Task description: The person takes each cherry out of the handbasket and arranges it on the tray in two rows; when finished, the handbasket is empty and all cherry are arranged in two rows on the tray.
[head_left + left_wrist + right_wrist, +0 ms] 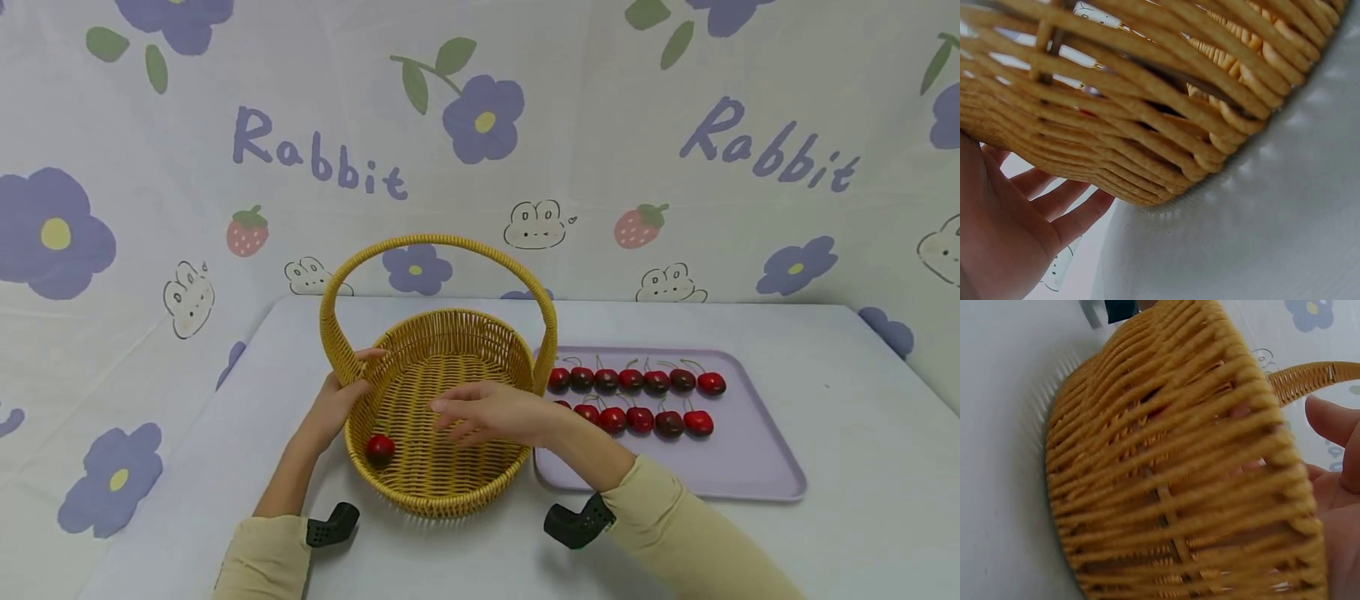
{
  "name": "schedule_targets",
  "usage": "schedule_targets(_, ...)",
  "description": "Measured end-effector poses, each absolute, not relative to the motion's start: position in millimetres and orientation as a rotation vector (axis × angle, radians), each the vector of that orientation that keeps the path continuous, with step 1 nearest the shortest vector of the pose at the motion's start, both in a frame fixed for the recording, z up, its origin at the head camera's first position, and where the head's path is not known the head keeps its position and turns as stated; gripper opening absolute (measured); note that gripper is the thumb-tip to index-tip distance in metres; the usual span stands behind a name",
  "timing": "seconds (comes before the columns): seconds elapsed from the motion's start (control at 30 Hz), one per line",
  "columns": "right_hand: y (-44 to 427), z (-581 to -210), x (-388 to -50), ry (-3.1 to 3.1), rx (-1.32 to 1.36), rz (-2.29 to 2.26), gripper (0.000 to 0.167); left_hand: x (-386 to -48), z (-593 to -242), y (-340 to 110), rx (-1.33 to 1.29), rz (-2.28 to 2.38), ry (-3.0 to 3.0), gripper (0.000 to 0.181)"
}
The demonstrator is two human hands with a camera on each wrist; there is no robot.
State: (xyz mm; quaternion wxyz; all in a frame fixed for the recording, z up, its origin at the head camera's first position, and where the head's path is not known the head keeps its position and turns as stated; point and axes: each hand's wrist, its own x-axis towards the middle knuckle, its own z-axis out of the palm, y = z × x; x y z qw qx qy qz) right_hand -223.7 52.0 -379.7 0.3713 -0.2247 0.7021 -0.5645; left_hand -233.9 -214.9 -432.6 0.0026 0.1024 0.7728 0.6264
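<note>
A yellow woven basket (435, 504) with a tall arched handle stands on the white table, and a single dark red cherry (380, 450) lies inside it at the near left. My left hand (339, 407) holds the basket's left side at the foot of the handle. In the left wrist view, several fingers (1063, 201) of that hand reach along the outside of the wicker; the thumb is hidden there. Over the basket's inside, my right hand (498, 412) hovers with loosely bent fingers and nothing visible in them. The right wrist view sees it partly behind the basket wall (1179, 456).
To the right is a lilac tray (757, 450) with two rows of cherries (640, 419), stems up. The basket's right side overlaps the tray's left end in view. A patterned cloth (570, 150) hangs behind the table.
</note>
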Motion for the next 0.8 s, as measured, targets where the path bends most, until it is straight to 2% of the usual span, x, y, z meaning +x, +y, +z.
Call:
schedule_targets(0.6,3,-394,-225,1.989,-0.426,-1.297,0.049,-235,-435,-216,0.345,1.966,2.438,0.047)
schedule_targets(0.8,-9,-394,-224,1.99,-0.461,-1.248,0.046,-235,-434,-217,0.333,1.957,2.434,0.048)
